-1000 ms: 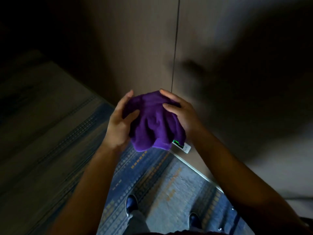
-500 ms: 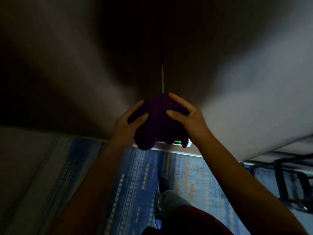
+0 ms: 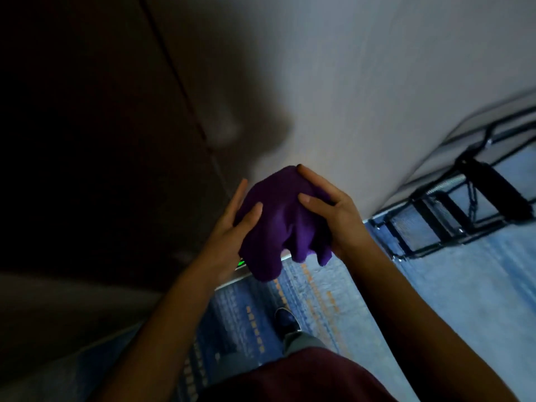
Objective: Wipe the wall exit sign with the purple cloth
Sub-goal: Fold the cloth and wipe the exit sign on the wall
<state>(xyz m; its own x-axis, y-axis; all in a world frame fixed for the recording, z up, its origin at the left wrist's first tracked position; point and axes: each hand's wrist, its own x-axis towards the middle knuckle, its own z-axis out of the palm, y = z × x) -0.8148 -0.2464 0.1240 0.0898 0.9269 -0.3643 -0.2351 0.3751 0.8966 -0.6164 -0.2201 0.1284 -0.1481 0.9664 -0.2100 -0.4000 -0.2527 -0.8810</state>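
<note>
A bunched purple cloth (image 3: 278, 224) hangs between both hands in the middle of the head view, close to the wall. My left hand (image 3: 229, 227) grips its left side with the thumb pressed on the front. My right hand (image 3: 333, 213) holds its top and right side. Low on the wall, just under the cloth's left edge, a small green glow of the exit sign (image 3: 240, 262) shows; most of the sign is hidden behind the cloth and my left hand.
The wall (image 3: 362, 97) is pale on the right and a dark panel (image 3: 87, 140) on the left, with a seam between. A black metal frame (image 3: 470, 204) stands at the right on blue patterned carpet (image 3: 333, 300). My shoe (image 3: 285, 319) is below.
The view has swung, so the wall now tilts and the black frame shows larger at right. The cloth stays held in both hands, and the green sign now peeks out at its left edge.
</note>
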